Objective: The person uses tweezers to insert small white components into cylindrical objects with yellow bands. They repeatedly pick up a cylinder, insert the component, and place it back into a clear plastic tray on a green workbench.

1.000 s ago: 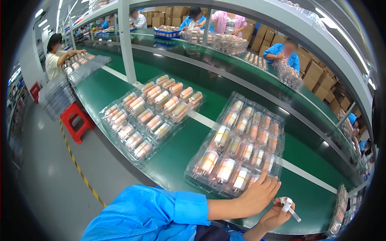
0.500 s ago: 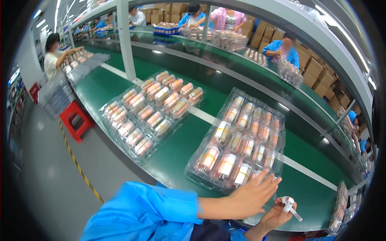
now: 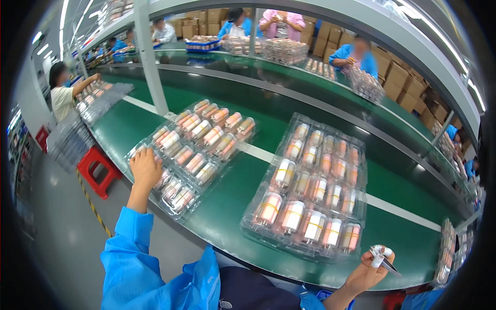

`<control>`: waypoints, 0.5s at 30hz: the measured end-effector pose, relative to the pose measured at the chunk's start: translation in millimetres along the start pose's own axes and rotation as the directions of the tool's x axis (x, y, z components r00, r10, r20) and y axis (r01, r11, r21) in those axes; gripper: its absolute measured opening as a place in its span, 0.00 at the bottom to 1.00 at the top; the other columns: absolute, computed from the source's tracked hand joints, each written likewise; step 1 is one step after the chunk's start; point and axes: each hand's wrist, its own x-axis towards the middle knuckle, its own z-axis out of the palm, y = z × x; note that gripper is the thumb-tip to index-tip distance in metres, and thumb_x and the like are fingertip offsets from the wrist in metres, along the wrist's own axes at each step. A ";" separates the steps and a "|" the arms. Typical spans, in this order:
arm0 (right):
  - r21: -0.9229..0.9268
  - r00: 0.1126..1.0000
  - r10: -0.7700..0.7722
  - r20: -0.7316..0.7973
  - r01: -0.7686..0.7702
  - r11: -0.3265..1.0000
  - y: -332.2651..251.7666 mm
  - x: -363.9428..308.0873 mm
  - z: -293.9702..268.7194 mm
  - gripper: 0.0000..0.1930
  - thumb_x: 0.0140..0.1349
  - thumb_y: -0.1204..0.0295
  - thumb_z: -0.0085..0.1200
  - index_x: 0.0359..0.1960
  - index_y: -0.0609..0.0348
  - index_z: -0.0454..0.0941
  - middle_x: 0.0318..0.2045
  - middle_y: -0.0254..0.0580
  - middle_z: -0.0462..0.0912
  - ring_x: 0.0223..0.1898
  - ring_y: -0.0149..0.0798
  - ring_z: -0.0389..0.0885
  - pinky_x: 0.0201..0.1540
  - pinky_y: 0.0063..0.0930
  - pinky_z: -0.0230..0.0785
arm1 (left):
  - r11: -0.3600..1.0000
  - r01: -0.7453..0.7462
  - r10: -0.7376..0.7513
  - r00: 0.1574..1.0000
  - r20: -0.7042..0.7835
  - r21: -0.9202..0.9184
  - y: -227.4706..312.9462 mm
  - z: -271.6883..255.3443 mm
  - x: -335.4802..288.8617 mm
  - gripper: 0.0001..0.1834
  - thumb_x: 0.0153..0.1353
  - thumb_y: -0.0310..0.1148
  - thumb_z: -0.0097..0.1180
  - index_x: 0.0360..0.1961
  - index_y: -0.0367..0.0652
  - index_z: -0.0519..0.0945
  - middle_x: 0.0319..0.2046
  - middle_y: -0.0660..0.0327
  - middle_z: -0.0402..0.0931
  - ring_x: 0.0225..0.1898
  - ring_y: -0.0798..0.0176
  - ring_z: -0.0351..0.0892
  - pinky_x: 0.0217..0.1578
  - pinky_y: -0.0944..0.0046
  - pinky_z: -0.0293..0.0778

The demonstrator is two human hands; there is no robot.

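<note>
The left hand [image 3: 146,168] is bent over tubes [image 3: 182,198] at the left corner of the left clear tray [image 3: 182,214], on the green surface [image 3: 230,206]; whether any is gripped cannot be told. A small white item [image 3: 377,260] is pinched in the right hand [image 3: 366,275]. Tubes could be spilled if the tray were tugged or tilted.

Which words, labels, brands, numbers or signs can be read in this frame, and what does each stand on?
None can be read.
Red panel, far left: pale marks, too small and blurred.
Blue jacket: small front mark, too small.
Cardboard boxes, background: any printing too small to tell.
Banded cylinders: no legible text.
White item in the right hand: no legible text.
</note>
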 end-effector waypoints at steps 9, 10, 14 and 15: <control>0.050 0.991 0.131 -0.040 -0.129 0.990 -13.5 -2.9 -3.4 0.12 0.61 0.75 0.54 0.45 0.65 0.69 0.38 0.46 0.74 0.30 0.32 0.77 0.32 0.19 0.72 | 0.858 0.005 -0.122 0.973 -0.194 -0.514 -6.8 -8.9 4.7 0.21 0.48 0.22 0.61 0.44 0.40 0.70 0.39 0.53 0.76 0.42 0.52 0.77 0.43 0.57 0.71; 0.056 0.992 0.120 -0.039 -0.118 0.992 -14.0 -1.2 -2.6 0.12 0.61 0.75 0.53 0.45 0.65 0.69 0.38 0.47 0.74 0.31 0.32 0.77 0.33 0.19 0.73 | 0.818 -0.019 -0.133 0.966 -0.221 -0.575 -8.1 -14.5 5.0 0.21 0.49 0.21 0.60 0.46 0.39 0.70 0.39 0.54 0.76 0.43 0.54 0.77 0.45 0.60 0.71; 0.046 0.996 0.081 0.037 -0.083 0.996 -17.5 -5.5 6.5 0.08 0.61 0.76 0.53 0.41 0.65 0.71 0.38 0.48 0.73 0.32 0.33 0.76 0.32 0.22 0.74 | 0.236 -0.001 -0.066 0.998 -0.017 -0.972 75.3 -82.5 -26.1 0.24 0.56 0.20 0.56 0.55 0.33 0.70 0.46 0.56 0.74 0.48 0.62 0.74 0.49 0.64 0.69; 0.090 0.994 0.088 0.058 -0.093 0.992 -14.9 -7.3 13.0 0.09 0.60 0.75 0.55 0.39 0.65 0.72 0.38 0.49 0.73 0.32 0.34 0.77 0.31 0.22 0.76 | -0.022 0.043 0.052 0.998 0.041 -0.999 103.7 -100.1 -40.1 0.25 0.54 0.19 0.57 0.55 0.33 0.70 0.48 0.55 0.73 0.49 0.61 0.74 0.50 0.63 0.69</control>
